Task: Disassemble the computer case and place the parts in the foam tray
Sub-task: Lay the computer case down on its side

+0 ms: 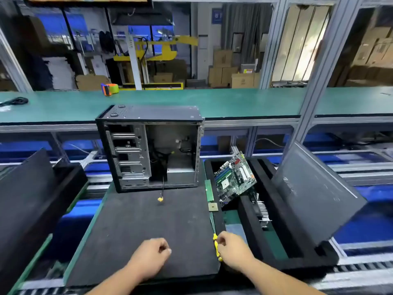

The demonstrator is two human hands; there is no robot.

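Left hand nearest, low over the black foam mat. Fingers curled loosely inward, thumb against forefinger; whether anything small is pinched there, cannot tell. Right hand at the mat's right edge, fingers wrapped round the yellow handle of a screwdriver, its thin shaft running away along the edge.

Computer case stands upright at the far end of the mat, side open toward the camera. Interior mostly stripped: drive cage on the left, loose black cables in the middle, one lead with a yellow connector trailing out onto the mat.

Foam tray just right of the mat. Motherboard sits tilted in a far slot, not lying flat. Heatsink in the slot nearer the camera. Side panel leans in the tray's right-hand slot. A narrow green board and a small square chip lie on the tray's left rim.

Judgement: well advanced; remaining work is probably cabling or drive fittings inside the case. To do it well: steady the chassis with the free hand, seat the driver tip squarely before turning, keep the trailing lead out from under the case, catch any screws before they drop into the chassis.
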